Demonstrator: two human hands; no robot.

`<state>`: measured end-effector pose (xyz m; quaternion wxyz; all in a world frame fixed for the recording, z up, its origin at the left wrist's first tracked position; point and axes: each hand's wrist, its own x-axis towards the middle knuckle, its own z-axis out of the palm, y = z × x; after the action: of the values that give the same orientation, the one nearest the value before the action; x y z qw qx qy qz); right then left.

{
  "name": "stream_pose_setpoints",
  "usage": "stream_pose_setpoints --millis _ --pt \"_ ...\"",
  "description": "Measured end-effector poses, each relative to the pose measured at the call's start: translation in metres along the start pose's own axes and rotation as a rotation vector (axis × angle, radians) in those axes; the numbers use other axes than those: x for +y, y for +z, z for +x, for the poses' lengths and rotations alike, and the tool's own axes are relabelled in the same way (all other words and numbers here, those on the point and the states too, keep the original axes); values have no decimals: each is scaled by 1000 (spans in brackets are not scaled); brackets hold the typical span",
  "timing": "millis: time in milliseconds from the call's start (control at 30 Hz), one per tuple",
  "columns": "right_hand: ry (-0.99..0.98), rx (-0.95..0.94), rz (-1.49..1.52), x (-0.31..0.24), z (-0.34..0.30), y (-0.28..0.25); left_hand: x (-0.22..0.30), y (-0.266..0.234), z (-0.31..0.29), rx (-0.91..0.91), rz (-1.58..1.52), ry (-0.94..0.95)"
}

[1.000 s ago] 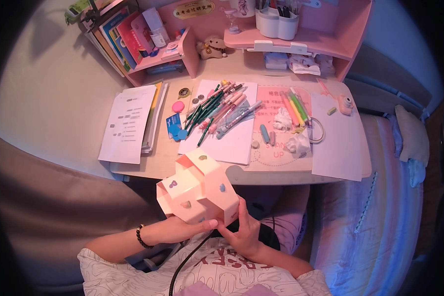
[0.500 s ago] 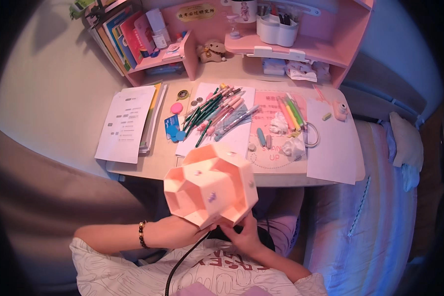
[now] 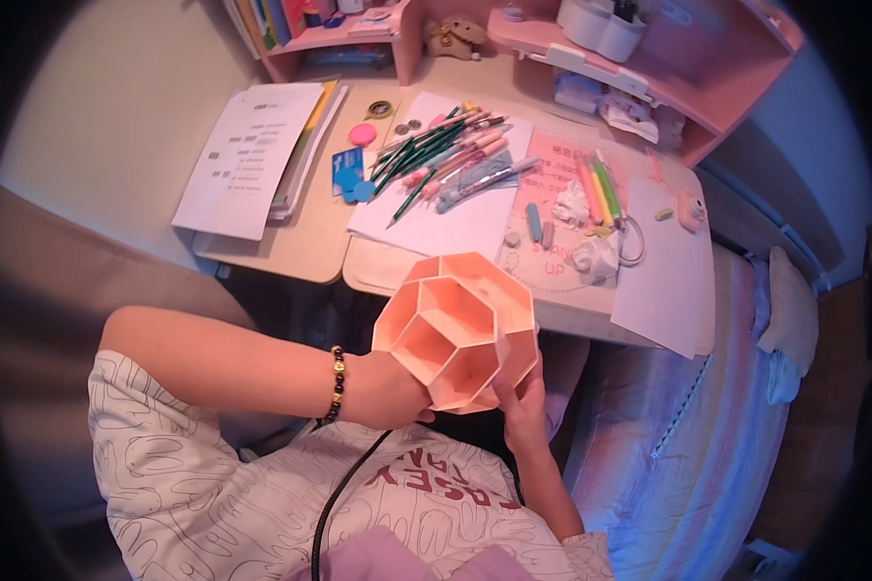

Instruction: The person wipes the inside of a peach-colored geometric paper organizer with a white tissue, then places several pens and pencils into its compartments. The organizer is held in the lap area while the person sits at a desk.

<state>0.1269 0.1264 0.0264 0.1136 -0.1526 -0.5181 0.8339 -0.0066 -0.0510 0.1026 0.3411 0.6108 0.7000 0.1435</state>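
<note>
Above my lap, just off the desk's front edge, I hold a peach-pink pen holder (image 3: 446, 334) with several hexagonal compartments. Its openings face up toward me, and the ones I can see into hold nothing. My left hand (image 3: 386, 389), below a black and gold beaded bracelet, grips it from the left and underneath; most of those fingers are hidden behind it. On the lower right side, my right hand (image 3: 525, 412) is closed on its rim with the thumb in front. A heap of pencils and pens (image 3: 446, 160) lies on white paper on the desk beyond.
Stacked papers (image 3: 252, 165) lie at the left. Several highlighters (image 3: 601, 189), crumpled tissue (image 3: 572, 203) and a roll of tape (image 3: 632, 242) sit right of the pencils. A pink shelf (image 3: 552, 53) stands at the back. Beside the desk is a striped bed (image 3: 639, 465).
The pen holder has turned in my hands, so its compartments now open toward me. It has moved slightly right, and my left forearm is raised. The whole view has shifted.
</note>
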Motion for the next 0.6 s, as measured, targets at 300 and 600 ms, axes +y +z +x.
stream_pose_setpoints --millis 300,600 --pt "34 147 129 27 -16 2 33 -21 7 -342 790 -146" --pt "-88 178 37 49 -21 -18 6 2 -4 428 -94 -2"
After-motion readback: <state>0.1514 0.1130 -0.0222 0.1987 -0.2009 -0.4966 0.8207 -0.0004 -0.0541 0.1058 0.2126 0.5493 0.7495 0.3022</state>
